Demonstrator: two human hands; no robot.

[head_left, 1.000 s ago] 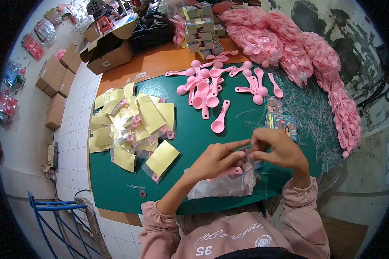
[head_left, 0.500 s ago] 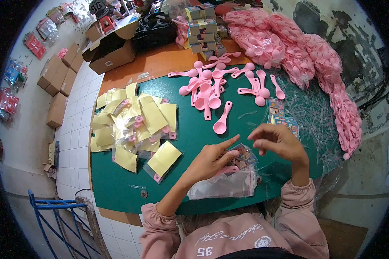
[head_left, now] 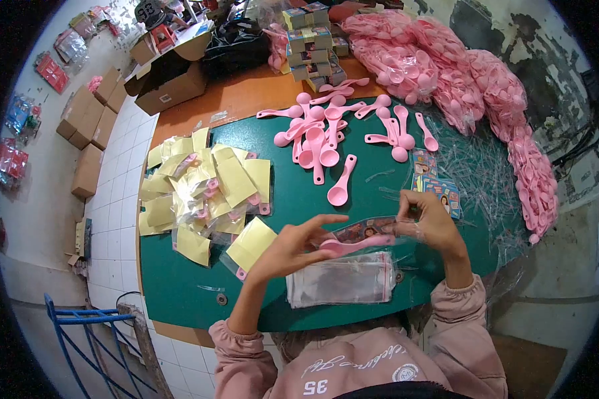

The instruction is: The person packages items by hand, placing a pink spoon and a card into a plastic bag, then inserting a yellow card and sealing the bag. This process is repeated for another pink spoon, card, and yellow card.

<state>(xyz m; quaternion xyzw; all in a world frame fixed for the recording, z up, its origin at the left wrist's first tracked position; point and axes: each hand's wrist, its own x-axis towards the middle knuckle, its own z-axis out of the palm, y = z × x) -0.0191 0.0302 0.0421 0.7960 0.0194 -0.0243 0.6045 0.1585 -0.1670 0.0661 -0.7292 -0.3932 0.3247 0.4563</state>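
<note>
Between my hands, above the table, is a clear plastic bag holding a printed card (head_left: 363,230) and a pink measuring spoon (head_left: 358,245). My left hand (head_left: 287,250) grips its left end, thumb by the spoon and index finger stretched along the top. The bag's right end is pinched in the fingers of my right hand (head_left: 434,225). Just below lies a stack of empty clear bags (head_left: 339,282). Loose pink measuring spoons (head_left: 341,181) are scattered farther back, and colourful printed cards (head_left: 446,194) lie behind my right hand.
Packed bags with yellow card backs (head_left: 236,176) are piled at the left. Plastic strips (head_left: 466,176) litter the table's right side. Bundled cards (head_left: 309,43), big bags of pink spoons (head_left: 396,56) and an open carton (head_left: 173,86) stand at the back.
The filled bag has been lifted off the stack of empty bags and tilted. My right hand has come down to its right end, and my left hand has shifted left.
</note>
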